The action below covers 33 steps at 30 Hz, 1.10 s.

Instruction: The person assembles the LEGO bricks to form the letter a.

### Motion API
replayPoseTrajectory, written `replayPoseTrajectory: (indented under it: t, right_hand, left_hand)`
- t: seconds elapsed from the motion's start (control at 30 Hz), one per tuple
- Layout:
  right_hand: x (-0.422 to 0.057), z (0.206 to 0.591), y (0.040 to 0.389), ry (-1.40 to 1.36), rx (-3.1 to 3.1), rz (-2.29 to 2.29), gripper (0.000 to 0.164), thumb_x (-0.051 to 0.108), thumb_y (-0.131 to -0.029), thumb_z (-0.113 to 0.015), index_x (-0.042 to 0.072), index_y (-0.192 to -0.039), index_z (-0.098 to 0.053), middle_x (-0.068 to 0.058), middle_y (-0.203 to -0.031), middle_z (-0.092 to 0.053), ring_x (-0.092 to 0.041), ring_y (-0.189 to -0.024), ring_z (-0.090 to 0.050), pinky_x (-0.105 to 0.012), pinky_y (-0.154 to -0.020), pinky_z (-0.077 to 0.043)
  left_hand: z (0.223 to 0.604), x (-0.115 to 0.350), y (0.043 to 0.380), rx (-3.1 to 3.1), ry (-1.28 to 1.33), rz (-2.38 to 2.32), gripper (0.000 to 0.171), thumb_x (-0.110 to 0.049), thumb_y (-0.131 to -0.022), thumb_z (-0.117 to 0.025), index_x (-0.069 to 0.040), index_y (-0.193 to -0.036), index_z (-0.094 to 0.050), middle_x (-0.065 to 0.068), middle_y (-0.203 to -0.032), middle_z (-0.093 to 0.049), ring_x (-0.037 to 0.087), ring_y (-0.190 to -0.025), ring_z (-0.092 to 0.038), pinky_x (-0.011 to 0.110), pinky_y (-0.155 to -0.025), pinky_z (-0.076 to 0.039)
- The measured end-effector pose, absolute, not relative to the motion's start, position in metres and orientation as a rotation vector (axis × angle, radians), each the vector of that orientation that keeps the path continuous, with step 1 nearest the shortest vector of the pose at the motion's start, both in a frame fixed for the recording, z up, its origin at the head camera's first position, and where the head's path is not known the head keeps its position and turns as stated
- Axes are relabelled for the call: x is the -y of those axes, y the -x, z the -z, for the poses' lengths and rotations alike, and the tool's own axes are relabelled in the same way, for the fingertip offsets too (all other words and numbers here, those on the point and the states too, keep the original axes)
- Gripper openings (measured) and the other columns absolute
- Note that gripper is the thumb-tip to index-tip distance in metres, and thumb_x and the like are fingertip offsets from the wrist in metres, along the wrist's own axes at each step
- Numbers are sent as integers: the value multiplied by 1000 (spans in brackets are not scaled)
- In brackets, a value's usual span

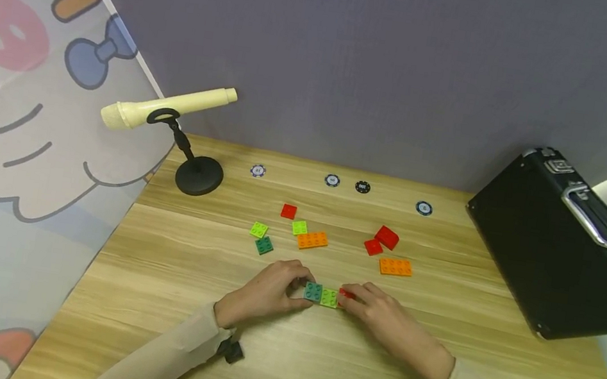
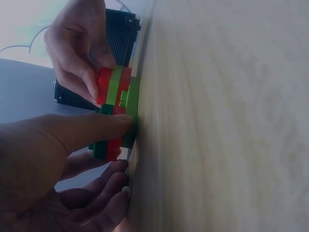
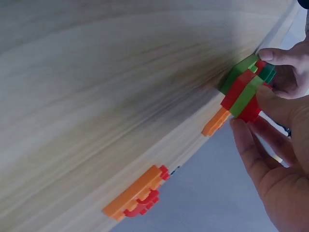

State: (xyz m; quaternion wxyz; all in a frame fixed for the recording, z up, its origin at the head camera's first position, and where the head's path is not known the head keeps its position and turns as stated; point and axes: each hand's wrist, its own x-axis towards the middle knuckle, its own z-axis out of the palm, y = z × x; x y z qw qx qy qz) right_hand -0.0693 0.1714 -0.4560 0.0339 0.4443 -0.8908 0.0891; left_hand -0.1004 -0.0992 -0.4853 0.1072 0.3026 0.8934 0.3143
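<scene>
My left hand [image 1: 272, 290] pinches the left end of a small toy building-brick assembly, where a dark green brick [image 1: 313, 292] tops a red one. At the right end, the fingers of my right hand [image 1: 383, 316] pinch a stack with a red brick [image 3: 249, 111] on top, a light green layer [image 3: 247, 96] and another red brick [image 3: 236, 90]. Between the hands shows a studded light green brick [image 1: 329, 298]. In the left wrist view a light green base [image 2: 133, 96] lies under both stacks, close to the tabletop. Fingertips cover parts of both ends.
Beyond the hands lie loose orange bricks [image 1: 395, 266], red bricks [image 1: 387, 237], light green bricks [image 1: 259, 229] and a dark green brick [image 1: 264, 245]. Several poker chips [image 1: 332, 180] line the back. A microphone [image 1: 175, 107] on a stand [image 1: 198, 175] is left, a black case [image 1: 557, 251] right.
</scene>
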Motion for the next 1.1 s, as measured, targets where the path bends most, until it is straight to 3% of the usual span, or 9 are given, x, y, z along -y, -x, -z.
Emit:
replayPoseTrajectory:
  t: [0.1,0.23,0.37,0.73,1.1]
  right_hand:
    - [-172,459,70,-1352,2735,-364,40,7,-85,-73,19,-123,-68,-2,-127,-63,-16,-109,-62,-32,-87,-57]
    - [-174,459,74,-1331,2770,-573,29,24,-90,-71,21,-119,-70,5,-123,-65,-10,-108,-63,-31,-87,-56]
    - [-178,453,87,-1288,2833,-779,30,36,-94,-66,21,-120,-69,11,-119,-67,-4,-105,-64,-30,-86,-56]
    - [-185,462,137,-964,2843,-336,32,23,-92,-68,6,-119,-67,-11,-119,-68,-28,-105,-66,-47,-85,-55]
    - [-177,465,135,-1049,2816,-384,31,21,-90,-70,8,-118,-67,-6,-118,-66,-23,-107,-64,-43,-92,-54]
  left_hand:
    - [486,100,100,-2626,-885,-929,28,-31,-82,-80,-20,-105,-69,-11,-90,-63,6,-78,-56,17,-68,-45]
    - [487,101,98,-2617,-883,-931,27,-31,-82,-80,-19,-105,-70,-11,-90,-64,5,-78,-57,16,-68,-46]
    - [488,101,98,-2616,-889,-937,28,-31,-82,-80,-19,-105,-70,-11,-90,-64,4,-78,-57,16,-69,-46]
    - [488,98,94,-2614,-873,-931,29,-31,-83,-80,-18,-106,-70,-11,-92,-64,5,-80,-57,16,-70,-46]
    - [483,98,96,-2632,-870,-927,28,-31,-82,-80,-18,-106,-70,-10,-92,-64,6,-80,-58,16,-70,-46]
